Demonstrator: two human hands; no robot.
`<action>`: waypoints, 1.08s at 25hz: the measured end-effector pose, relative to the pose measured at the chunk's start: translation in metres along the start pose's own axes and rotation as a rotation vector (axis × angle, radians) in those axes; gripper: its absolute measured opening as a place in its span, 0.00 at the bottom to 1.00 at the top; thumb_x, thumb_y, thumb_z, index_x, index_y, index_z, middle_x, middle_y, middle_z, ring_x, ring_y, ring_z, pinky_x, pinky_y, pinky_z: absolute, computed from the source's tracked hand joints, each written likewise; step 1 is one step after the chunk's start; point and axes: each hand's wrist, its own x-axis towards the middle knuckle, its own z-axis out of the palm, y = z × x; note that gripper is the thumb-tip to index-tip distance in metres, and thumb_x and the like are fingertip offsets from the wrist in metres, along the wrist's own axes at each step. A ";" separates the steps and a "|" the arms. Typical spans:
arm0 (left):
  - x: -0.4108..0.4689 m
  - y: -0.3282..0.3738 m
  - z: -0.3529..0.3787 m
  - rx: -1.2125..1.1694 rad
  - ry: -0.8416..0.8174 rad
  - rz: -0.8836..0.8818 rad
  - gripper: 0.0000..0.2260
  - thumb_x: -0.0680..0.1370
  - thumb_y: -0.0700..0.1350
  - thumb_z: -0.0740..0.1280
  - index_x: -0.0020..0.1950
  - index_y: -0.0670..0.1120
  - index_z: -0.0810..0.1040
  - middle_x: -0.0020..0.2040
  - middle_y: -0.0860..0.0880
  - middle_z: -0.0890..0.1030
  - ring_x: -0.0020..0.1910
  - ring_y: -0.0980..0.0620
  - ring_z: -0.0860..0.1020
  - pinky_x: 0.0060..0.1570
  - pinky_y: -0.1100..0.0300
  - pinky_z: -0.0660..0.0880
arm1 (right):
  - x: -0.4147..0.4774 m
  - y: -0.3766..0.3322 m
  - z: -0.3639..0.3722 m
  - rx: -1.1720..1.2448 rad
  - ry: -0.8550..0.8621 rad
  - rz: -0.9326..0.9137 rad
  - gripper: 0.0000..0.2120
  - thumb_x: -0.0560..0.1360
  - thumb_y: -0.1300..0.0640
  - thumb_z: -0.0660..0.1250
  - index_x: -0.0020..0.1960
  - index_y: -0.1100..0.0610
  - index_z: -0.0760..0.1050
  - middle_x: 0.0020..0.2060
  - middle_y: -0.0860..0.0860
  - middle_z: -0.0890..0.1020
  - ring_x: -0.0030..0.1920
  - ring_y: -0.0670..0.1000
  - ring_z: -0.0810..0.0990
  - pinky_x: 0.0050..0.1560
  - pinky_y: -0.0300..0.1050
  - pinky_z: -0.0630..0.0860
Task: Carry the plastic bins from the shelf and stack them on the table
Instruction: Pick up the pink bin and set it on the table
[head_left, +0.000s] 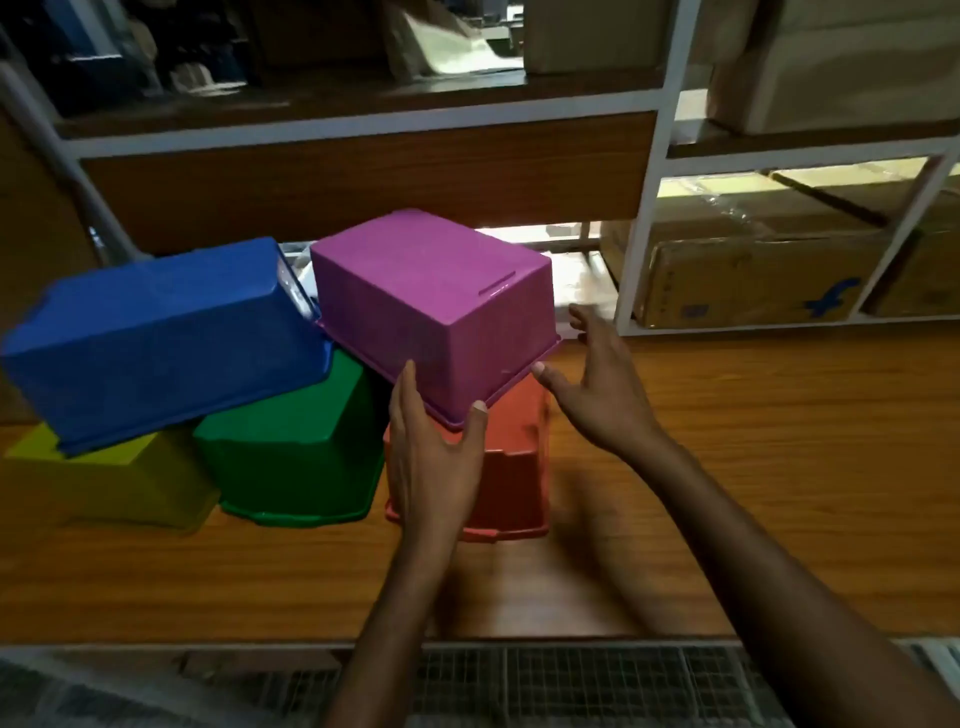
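Several upside-down plastic bins stand on the wooden table (727, 493). A yellow bin (104, 483), a green bin (296, 457) and an orange bin (514, 478) form the bottom row. A blue bin (156, 343) lies tilted across the yellow and green ones. A purple bin (436, 306) rests tilted on the green and orange bins. My left hand (431, 457) grips the purple bin's near rim corner, thumb and fingers on either side. My right hand (597, 389) hovers open just right of the purple bin, apart from it or barely at its rim.
Behind the table stands a white-framed shelf unit (649, 156) with wooden boards. Cardboard boxes (753, 275) fill its lower right bay and more boxes (831, 62) sit above. A wire-mesh surface (571, 686) runs along the table's near edge.
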 end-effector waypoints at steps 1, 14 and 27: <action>0.006 -0.004 0.003 0.001 -0.004 -0.012 0.41 0.78 0.56 0.71 0.84 0.52 0.52 0.84 0.49 0.56 0.80 0.48 0.60 0.74 0.53 0.61 | 0.014 0.005 0.006 -0.013 -0.020 0.045 0.42 0.73 0.41 0.72 0.81 0.46 0.55 0.77 0.50 0.67 0.74 0.52 0.68 0.67 0.54 0.72; 0.028 -0.004 0.001 -0.063 0.015 0.082 0.36 0.80 0.47 0.72 0.83 0.54 0.57 0.80 0.48 0.67 0.76 0.47 0.69 0.72 0.48 0.70 | 0.076 0.011 0.007 0.414 -0.295 0.133 0.47 0.69 0.64 0.79 0.79 0.44 0.59 0.68 0.47 0.71 0.67 0.50 0.74 0.57 0.42 0.79; 0.048 0.103 -0.047 -0.461 -0.154 0.287 0.31 0.81 0.40 0.69 0.81 0.57 0.63 0.72 0.58 0.77 0.67 0.64 0.77 0.66 0.58 0.77 | 0.059 -0.042 -0.137 0.190 0.016 -0.360 0.47 0.74 0.59 0.74 0.81 0.36 0.50 0.67 0.35 0.70 0.63 0.36 0.76 0.49 0.29 0.79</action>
